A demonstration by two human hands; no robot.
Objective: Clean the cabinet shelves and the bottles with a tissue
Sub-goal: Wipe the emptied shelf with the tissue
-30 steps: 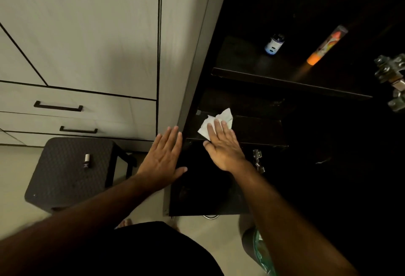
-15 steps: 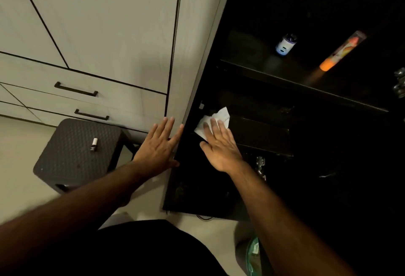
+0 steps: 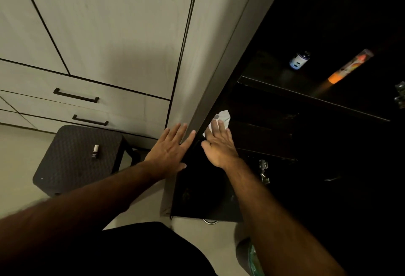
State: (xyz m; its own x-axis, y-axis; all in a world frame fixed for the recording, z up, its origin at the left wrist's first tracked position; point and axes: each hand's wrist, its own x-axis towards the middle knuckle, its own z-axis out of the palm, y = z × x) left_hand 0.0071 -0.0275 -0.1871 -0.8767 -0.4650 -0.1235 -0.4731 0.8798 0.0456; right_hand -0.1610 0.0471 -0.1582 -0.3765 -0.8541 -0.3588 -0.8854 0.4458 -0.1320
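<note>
Dim light fills a room of pale cabinet fronts, with a dark open cabinet point(image 3: 328, 24) taking up the right half of the frame. At centre frame a white tissue point(image 3: 222, 118) lies on a lower shelf point(image 3: 263, 137) just inside the cabinet's left edge, pressed flat beneath the fingers of the right hand point(image 3: 218, 144). That hand is spread open, palm down, not closed around the tissue; only the tissue's upper corner shows beyond the fingertips. Just left of it, the left hand point(image 3: 169, 151) rests flat with fingers apart against the cabinet's pale side panel point(image 3: 197, 78), its thumb reaching across the panel's dark front edge. The two hands sit near each other, separated by that edge.

Higher up, at the right of the frame, an upper shelf point(image 3: 306, 98) carries a small dark bottle with a blue-and-white label point(image 3: 299, 61), standing upright, and to its right a slim orange-based tube point(image 3: 348, 67) that looks tilted. They stand apart. Metal hinges show below the lower shelf point(image 3: 263, 170) and at the right edge point(image 3: 401, 96).

Toward the lower left, a dark textured stool point(image 3: 72, 166) stands on the light floor, with a small vial point(image 3: 95, 151) lying on its top. Behind it are two drawers with black bar handles point(image 3: 75, 95).
</note>
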